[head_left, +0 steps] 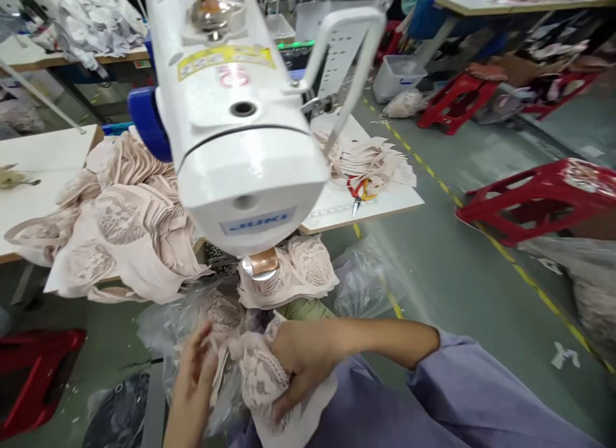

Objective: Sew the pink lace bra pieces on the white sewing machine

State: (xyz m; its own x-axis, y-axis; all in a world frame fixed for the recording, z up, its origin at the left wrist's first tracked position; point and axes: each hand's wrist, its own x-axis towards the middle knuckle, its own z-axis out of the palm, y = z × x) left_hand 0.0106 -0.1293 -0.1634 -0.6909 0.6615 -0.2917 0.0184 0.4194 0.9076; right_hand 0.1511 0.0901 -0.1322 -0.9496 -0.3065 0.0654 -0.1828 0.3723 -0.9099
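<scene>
My right hand (305, 355) is closed on a pale pink lace bra (262, 371) over my lap, thumb pressed on the lace. To its left my left hand (195, 364) is slightly blurred, its thumb and fingers apart, beside more pink lace and clear plastic (226, 396). I cannot make out whether it touches the fabric. Another bra (312, 262) lies at the front of the sewing machine, below the white machine head (250, 172). The needle area is hidden behind the head and a round, shiny copper-coloured part (264, 263).
A large stack of pink bras (125, 230) is on the left table. Red-and-yellow-handled snippers (357, 194) and more pink pieces (370, 159) rest on the right board. Red stools (543, 198) stand on the floor at right, and another red stool (43, 371) at left.
</scene>
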